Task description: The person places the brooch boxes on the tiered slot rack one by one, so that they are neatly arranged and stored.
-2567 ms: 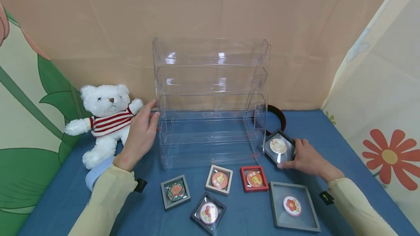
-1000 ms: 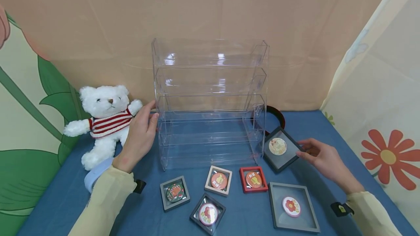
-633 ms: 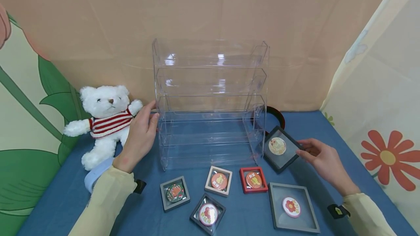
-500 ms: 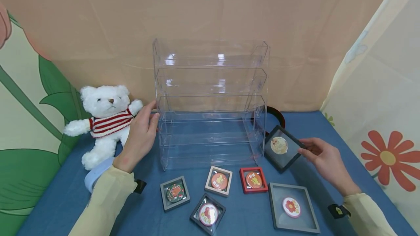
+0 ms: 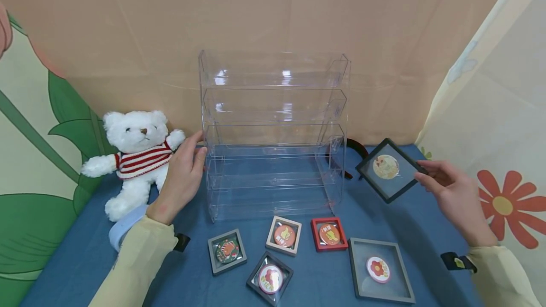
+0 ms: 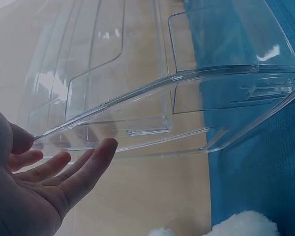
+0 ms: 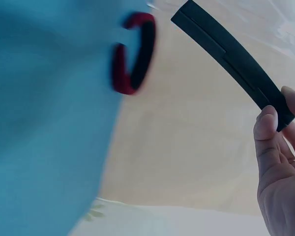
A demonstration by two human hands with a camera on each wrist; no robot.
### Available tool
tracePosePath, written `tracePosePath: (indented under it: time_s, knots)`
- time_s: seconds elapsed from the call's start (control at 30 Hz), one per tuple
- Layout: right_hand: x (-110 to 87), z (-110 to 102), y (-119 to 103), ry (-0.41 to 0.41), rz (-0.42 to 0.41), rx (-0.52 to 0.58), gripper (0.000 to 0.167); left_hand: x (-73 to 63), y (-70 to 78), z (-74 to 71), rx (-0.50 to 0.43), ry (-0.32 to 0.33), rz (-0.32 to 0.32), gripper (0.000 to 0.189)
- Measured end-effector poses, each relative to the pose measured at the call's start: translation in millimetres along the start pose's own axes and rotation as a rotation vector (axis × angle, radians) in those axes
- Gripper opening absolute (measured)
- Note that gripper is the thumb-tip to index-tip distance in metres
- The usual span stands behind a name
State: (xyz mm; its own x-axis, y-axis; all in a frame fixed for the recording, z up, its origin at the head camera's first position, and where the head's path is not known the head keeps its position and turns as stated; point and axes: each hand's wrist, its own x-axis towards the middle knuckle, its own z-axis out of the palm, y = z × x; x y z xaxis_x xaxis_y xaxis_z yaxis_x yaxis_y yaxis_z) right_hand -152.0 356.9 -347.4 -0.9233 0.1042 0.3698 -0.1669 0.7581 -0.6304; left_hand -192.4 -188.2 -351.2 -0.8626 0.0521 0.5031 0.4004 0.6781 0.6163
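Observation:
In the head view my right hand (image 5: 458, 198) pinches one corner of a black floating display frame (image 5: 409, 174), with thumb and fingers on opposite faces. A pale round badge (image 5: 386, 167) sits behind its clear film. The frame is raised above the blue cloth and stands on one corner; the right wrist view shows its black edge (image 7: 231, 59) side-on. My left hand (image 5: 181, 174) touches the left side of a clear tiered acrylic rack (image 5: 273, 174). Seen from the left wrist, its fingers (image 6: 81, 179) are spread and mostly straight against the rack's side panel.
On the cloth in front of the rack lie several small framed badges, among them a red frame (image 5: 313, 236) and a beige frame (image 5: 273, 231). A larger grey frame (image 5: 358, 274) lies at right. Behind stands a dark red headband (image 5: 357, 147). A white teddy bear (image 5: 142, 139) sits left.
My right hand has lifted the black display frame off the cloth beside the rack and carried it up and to the right. My left hand has stayed at the rack's side.

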Motion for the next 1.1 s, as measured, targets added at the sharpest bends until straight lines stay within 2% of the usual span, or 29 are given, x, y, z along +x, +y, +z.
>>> tracePosePath:
  time_s: [0.17,0.3,0.57,0.87,1.1]
  knots:
    - [15.8,-21,-21,0.112,-0.069,0.083,0.036,0.2,-0.2,-1.1,0.0,0.005,0.009,0.044]
    - [27.9,-34,-41,0.179,-0.132,0.103,0.035,-0.5,-0.4,-1.5,-0.001,0.006,0.006,0.045]
    - [43.7,-47,-75,0.255,-0.187,0.142,0.034,-1.5,0.3,-0.7,0.0,0.015,0.015,0.044]
    - [50.9,-49,-111,0.252,-0.268,0.196,0.033,0.0,0.5,-0.8,0.002,0.02,0.025,0.044]
    - [57.4,-39,-140,0.206,-0.409,0.305,0.03,-0.1,-0.5,1.0,-0.007,0.017,0.025,0.044]
